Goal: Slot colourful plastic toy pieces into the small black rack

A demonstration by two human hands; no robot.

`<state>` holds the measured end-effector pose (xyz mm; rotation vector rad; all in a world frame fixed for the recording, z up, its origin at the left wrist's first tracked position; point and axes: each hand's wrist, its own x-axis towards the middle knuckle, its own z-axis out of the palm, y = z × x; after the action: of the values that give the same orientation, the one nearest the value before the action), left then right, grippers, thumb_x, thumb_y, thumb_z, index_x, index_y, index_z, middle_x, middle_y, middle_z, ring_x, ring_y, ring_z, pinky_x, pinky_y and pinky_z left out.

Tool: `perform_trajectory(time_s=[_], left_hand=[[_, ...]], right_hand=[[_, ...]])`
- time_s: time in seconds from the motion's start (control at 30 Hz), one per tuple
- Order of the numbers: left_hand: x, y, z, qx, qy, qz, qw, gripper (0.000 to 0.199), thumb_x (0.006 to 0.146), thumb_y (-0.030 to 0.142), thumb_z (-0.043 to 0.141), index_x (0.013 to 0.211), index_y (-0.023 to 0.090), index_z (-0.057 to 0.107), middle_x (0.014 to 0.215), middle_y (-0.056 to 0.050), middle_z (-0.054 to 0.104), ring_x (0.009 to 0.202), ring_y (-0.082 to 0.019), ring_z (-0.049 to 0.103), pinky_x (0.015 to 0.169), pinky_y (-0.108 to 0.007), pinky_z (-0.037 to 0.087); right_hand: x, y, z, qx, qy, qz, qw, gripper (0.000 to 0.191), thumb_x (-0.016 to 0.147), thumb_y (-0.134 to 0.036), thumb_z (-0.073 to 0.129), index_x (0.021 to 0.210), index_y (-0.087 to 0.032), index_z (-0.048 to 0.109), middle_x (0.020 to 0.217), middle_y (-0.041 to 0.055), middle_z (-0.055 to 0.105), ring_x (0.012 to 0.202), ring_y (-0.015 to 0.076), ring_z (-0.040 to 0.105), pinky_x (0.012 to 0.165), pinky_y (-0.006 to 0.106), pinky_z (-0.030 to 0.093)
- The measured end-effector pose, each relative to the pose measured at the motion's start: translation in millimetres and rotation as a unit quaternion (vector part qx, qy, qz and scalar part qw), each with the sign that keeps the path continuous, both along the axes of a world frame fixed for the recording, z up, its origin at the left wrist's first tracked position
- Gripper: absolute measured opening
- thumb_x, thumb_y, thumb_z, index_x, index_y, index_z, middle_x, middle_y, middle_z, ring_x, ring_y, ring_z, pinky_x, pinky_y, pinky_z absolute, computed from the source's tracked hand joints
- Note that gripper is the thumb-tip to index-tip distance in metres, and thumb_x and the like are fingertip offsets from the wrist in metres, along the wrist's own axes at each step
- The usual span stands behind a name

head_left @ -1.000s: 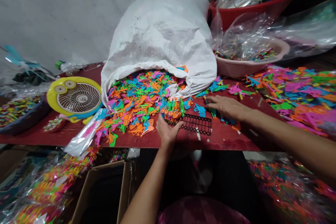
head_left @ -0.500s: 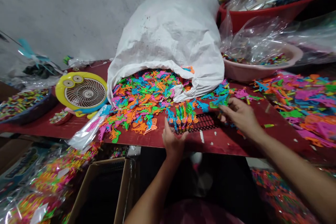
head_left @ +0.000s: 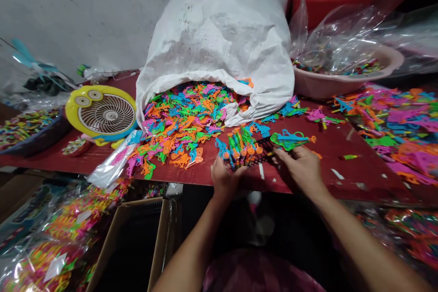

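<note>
A black mesh strip [head_left: 260,153] lies near the table's front edge, with a row of colourful plastic pieces [head_left: 241,146] standing on its left part. My left hand [head_left: 226,175] is at the left end of the strip, thumb and fingers around the near side of the row. At the strip's right end, my right hand [head_left: 299,166] pinches its edge. Just above those fingers lie a blue and green toy piece [head_left: 290,139] with an orange tip. Farther back, a heap of small coloured toys [head_left: 191,118] spills from a large white sack [head_left: 222,32].
A yellow fan [head_left: 106,114] stands left of the sack, beside a dark basin [head_left: 37,139]. At the right are a pink basin [head_left: 342,84], a red basin [head_left: 369,2] and another toy pile [head_left: 407,132]. An open cardboard box [head_left: 157,246] sits below the table edge.
My right hand has moved left and nearer, to the strip's right end. The blue and green piece now shows above it. The view has shifted slightly downward.
</note>
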<state>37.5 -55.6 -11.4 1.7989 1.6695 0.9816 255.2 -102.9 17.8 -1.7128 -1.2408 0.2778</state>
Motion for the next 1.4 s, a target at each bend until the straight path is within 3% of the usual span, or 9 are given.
perform_trajectory(time_s=[0.17, 0.53, 0.67, 0.83, 0.97, 1.07, 1.13, 1.23, 1.4], left_hand=[[0.2, 0.1, 8.0, -0.013, 0.014, -0.013, 1.000, 0.057, 0.062, 0.044, 0.090, 0.101, 0.020, 0.057, 0.087, -0.003, 0.068, 0.086, -0.025, 0.067, 0.073, -0.032, 0.046], [0.0, 1.1, 9.7, -0.015, 0.016, -0.028, 0.999, 0.060, 0.062, 0.045, 0.090, 0.108, 0.021, 0.059, 0.096, -0.006, 0.071, 0.094, -0.028, 0.068, 0.079, -0.035, 0.049], [-0.9, 2.8, 5.8, -0.006, 0.013, -0.027, 1.000, 0.063, 0.062, 0.046, 0.090, 0.111, 0.021, 0.059, 0.095, -0.006, 0.070, 0.097, -0.029, 0.068, 0.082, -0.037, 0.051], [-12.7, 1.3, 7.4, -0.014, -0.034, -0.082, 0.996, 0.074, 0.064, 0.050, 0.088, 0.123, 0.021, 0.055, 0.096, -0.005, 0.069, 0.092, -0.025, 0.068, 0.083, -0.037, 0.054], [-22.2, 0.8, 21.4, 0.136, -0.056, -0.060, 0.987, 0.107, 0.061, 0.059, 0.087, 0.146, 0.018, 0.037, 0.131, -0.017, 0.057, 0.123, -0.031, 0.057, 0.104, -0.046, 0.048], [-18.7, 6.8, 31.6, 0.206, -0.041, -0.116, 0.971, 0.101, 0.067, 0.059, 0.083, 0.148, 0.020, 0.037, 0.152, -0.019, 0.037, 0.144, -0.033, 0.037, 0.118, -0.050, 0.035], [-12.9, 12.8, 33.3, 0.183, -0.051, -0.152, 0.970, 0.092, 0.072, 0.056, 0.081, 0.147, 0.022, 0.040, 0.155, -0.018, 0.034, 0.146, -0.032, 0.036, 0.119, -0.049, 0.034], [-7.1, 20.2, 29.6, 0.130, -0.074, -0.157, 0.976, 0.085, 0.076, 0.050, 0.080, 0.147, 0.024, 0.041, 0.148, -0.015, 0.043, 0.142, -0.029, 0.042, 0.118, -0.046, 0.036], [-9.4, 22.1, 25.0, 0.086, -0.073, -0.160, 0.981, 0.085, 0.076, 0.046, 0.081, 0.148, 0.026, 0.041, 0.151, -0.013, 0.043, 0.145, -0.030, 0.039, 0.119, -0.046, 0.036]], right_hand=[[-29.0, 3.5, -17.0, -0.006, 0.114, 0.006, 0.993, 0.041, 0.078, -0.057, 0.067, 0.062, -0.019, 0.061, 0.058, 0.0035, 0.065, 0.056, 0.0172, 0.060, 0.051, 0.025, 0.041], [-38.7, 4.5, -27.5, 0.018, -0.100, 0.046, 0.994, 0.054, 0.090, -0.056, 0.052, 0.047, -0.024, 0.044, 0.045, -0.0007, 0.042, 0.049, 0.0148, 0.043, 0.056, 0.030, 0.035], [-38.3, 1.0, -19.9, 0.003, -0.163, 0.095, 0.982, 0.050, 0.097, -0.051, 0.041, 0.059, -0.023, 0.057, 0.053, 0.0023, 0.047, 0.058, 0.0182, 0.050, 0.063, 0.031, 0.039], [-38.8, 2.5, -3.1, -0.093, -0.235, 0.142, 0.957, 0.042, 0.100, -0.038, 0.039, 0.070, -0.020, 0.063, 0.060, 0.0069, 0.054, 0.064, 0.0206, 0.056, 0.064, 0.030, 0.038], [-39.8, 6.7, 7.0, -0.152, -0.242, 0.150, 0.946, 0.032, 0.096, -0.030, 0.046, 0.069, -0.022, 0.061, 0.055, 0.0050, 0.053, 0.058, 0.0189, 0.054, 0.058, 0.029, 0.034], [-37.0, 11.0, 10.0, -0.170, -0.209, 0.170, 0.948, 0.036, 0.093, -0.028, 0.048, 0.057, -0.022, 0.055, 0.050, 0.0037, 0.051, 0.051, 0.0163, 0.048, 0.054, 0.029, 0.029], [-33.3, 14.0, 10.1, -0.179, -0.172, 0.191, 0.950, 0.043, 0.093, -0.031, 0.046, 0.051, -0.023, 0.051, 0.048, 0.0033, 0.051, 0.049, 0.0153, 0.046, 0.052, 0.028, 0.027], [-29.1, 17.5, 9.6, -0.182, -0.151, 0.216, 0.947, 0.048, 0.093, -0.038, 0.045, 0.048, -0.022, 0.049, 0.047, 0.0027, 0.052, 0.047, 0.0145, 0.046, 0.052, 0.028, 0.026], [-35.7, 18.7, 10.0, -0.175, -0.252, 0.191, 0.932, 0.040, 0.094, -0.035, 0.044, 0.063, -0.019, 0.062, 0.060, 0.0080, 0.062, 0.055, 0.0174, 0.054, 0.057, 0.029, 0.029]])
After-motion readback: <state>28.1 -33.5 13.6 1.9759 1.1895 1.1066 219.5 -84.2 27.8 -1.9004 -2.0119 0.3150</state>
